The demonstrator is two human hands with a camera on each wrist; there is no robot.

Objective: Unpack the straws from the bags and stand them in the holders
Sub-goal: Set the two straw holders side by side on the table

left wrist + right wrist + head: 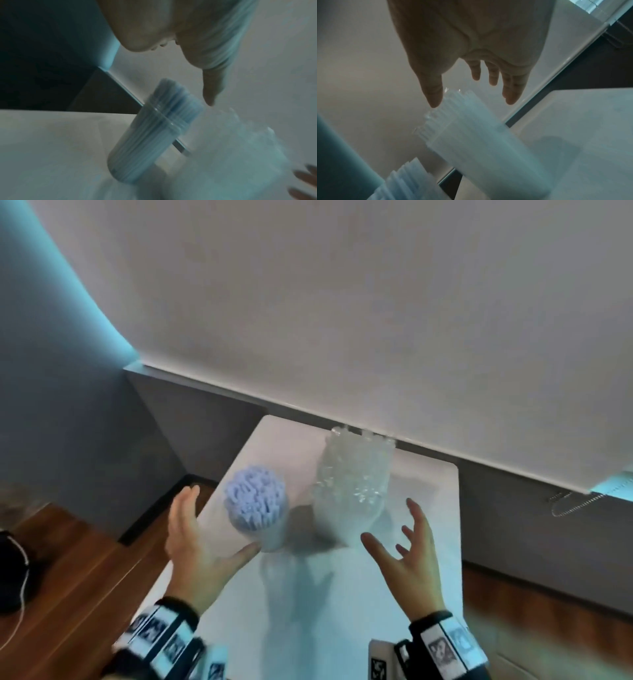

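Note:
Two clear holders stand side by side on the white table point(428, 491). The left holder point(262, 530) is packed with pale blue straws point(254, 491), seen also as the blue straws point(150, 129) in the left wrist view. The right holder point(346, 515) is full of clear straws point(356, 460), which show as clear straws point(471, 135) in the right wrist view. My left hand point(195, 539) hovers open just left of the blue-straw holder, thumb near its base. My right hand point(407, 556) is open with spread fingers, just right of the clear-straw holder, holding nothing.
The table stands against a white wall point(376, 302) with a grey skirting below it. Wooden floor point(68, 559) lies to the left, with a dark object and a white cable point(13, 570) on it. A window sill with a bead chain point(575, 501) is at right.

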